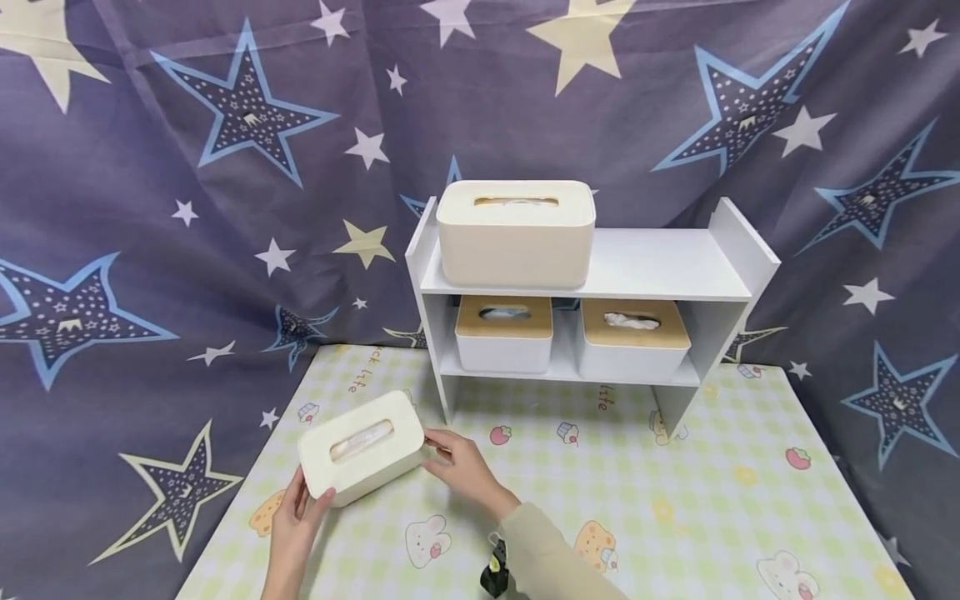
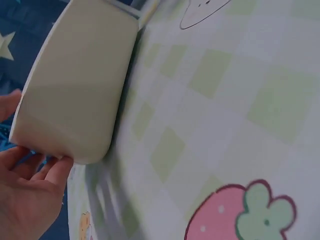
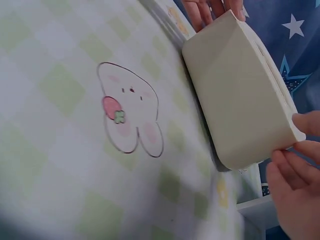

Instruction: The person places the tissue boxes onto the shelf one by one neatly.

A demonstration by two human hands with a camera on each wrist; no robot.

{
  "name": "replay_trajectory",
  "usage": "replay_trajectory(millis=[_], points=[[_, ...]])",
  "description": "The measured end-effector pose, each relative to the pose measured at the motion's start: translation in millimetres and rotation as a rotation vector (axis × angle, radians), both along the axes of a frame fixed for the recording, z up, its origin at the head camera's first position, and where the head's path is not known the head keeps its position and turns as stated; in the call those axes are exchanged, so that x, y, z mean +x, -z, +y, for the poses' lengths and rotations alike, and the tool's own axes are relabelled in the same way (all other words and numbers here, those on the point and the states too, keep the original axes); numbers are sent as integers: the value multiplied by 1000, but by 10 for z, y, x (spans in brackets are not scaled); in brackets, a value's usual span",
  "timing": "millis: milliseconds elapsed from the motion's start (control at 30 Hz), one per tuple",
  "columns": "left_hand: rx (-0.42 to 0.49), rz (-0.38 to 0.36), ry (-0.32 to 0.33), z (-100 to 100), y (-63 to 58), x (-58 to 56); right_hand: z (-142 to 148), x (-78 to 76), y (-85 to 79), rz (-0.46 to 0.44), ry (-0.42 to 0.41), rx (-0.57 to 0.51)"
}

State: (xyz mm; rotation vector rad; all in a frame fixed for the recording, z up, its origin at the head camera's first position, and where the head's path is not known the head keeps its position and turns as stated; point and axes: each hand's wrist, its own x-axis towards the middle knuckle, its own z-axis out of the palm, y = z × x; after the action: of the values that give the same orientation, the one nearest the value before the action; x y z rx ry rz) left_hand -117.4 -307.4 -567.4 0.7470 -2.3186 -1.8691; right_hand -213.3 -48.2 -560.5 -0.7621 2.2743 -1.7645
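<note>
A cream tissue box (image 1: 386, 477) with a slotted lid, tissue showing in the slot, sits at an angle on the left of the table. My left hand (image 1: 294, 523) grips its near left end, thumb at the lid's edge and fingers against the end wall. At the opposite end, my right hand (image 1: 467, 468) holds the box between thumb and fingers. The right wrist view shows the thumb (image 3: 306, 123) by the lid's rim and the fingers below it. A dark shadow runs along the box's lower edge; whether the base fully touches the cloth I cannot tell.
A white two-tier shelf (image 1: 660, 265) stands at the back. On top, at its left, is a larger cream tissue box (image 1: 516, 254). Two white boxes with wooden lids, one left (image 1: 504, 348) and one right (image 1: 636, 358), occupy the lower tier. A small black object (image 1: 494, 571) lies by my right sleeve.
</note>
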Motion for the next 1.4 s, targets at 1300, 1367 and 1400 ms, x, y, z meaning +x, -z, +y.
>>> replay_trajectory(millis=[1300, 1367, 1400], points=[[-62, 289, 163, 1058, -458, 176, 1185, 558, -171, 187, 390, -372], [-58, 323, 174, 1127, -496, 160, 1259, 579, -214, 197, 409, -375], [-54, 342, 179, 1163, -513, 150, 1295, 589, -236, 204, 422, -373]])
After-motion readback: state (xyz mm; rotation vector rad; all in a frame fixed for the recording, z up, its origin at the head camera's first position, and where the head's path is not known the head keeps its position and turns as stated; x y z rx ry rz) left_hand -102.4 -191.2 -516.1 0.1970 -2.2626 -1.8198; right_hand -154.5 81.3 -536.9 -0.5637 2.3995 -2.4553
